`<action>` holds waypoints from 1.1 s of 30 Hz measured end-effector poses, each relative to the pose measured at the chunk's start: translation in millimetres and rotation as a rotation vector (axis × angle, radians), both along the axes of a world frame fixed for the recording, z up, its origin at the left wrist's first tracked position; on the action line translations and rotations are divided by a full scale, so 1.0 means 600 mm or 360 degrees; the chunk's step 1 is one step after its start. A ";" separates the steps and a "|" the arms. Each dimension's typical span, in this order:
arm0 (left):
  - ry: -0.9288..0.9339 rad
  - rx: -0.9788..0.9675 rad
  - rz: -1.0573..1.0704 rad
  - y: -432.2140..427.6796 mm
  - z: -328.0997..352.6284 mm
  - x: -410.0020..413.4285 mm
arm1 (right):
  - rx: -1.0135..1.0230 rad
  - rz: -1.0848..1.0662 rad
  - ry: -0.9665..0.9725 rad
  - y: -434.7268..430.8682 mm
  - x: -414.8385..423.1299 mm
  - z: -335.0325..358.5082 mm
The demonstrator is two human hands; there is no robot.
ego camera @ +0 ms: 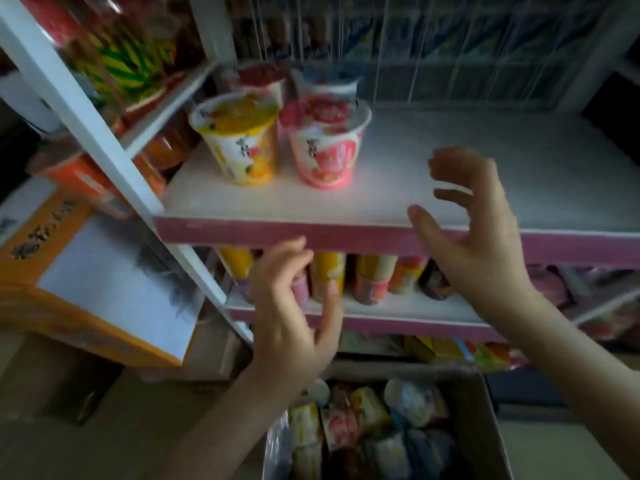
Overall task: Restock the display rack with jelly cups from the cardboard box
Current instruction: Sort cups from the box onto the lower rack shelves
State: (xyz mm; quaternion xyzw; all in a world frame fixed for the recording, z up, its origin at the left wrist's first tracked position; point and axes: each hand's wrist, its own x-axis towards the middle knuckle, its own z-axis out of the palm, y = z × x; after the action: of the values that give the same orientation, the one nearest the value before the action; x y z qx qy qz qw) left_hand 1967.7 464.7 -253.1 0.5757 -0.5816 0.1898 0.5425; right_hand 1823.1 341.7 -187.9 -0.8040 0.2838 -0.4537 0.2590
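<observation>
Centre frame, before shelf edge: left grip and right grip both released, empty. Jelly cups stand upper centre-left on shelf; more in cardboard box, bottom centre. Best: lower both, take one each, set upright beside pink cup.

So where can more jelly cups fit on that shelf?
The white shelf board with the pink front edge is bare right of the pink plastic jelly cup, back to the white wire grid. Its left corner, around the yellow plastic jelly cup, is crowded; so is the lower shelf's cup row.
</observation>
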 end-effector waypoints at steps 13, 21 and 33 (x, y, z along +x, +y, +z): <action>-0.0394 0.2533 -0.0568 0.018 -0.641 -0.151 | 0.0354 0.0293 0.2169 0.084 -0.272 -0.747; -0.0821 0.2252 -0.0336 -0.037 -0.753 -0.181 | -0.0929 0.0388 0.2041 0.040 -0.250 -0.890; 0.0043 0.1615 -0.0860 0.031 -0.737 -0.141 | 0.0660 0.0002 0.0672 0.063 -0.233 -0.772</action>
State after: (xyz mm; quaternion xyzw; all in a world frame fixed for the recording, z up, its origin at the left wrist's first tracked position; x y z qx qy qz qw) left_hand 1883.0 483.1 -695.2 0.5972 -0.7194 -0.2658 0.2348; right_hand 1683.4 379.4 -650.9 -0.8108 0.4176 -0.2086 0.3531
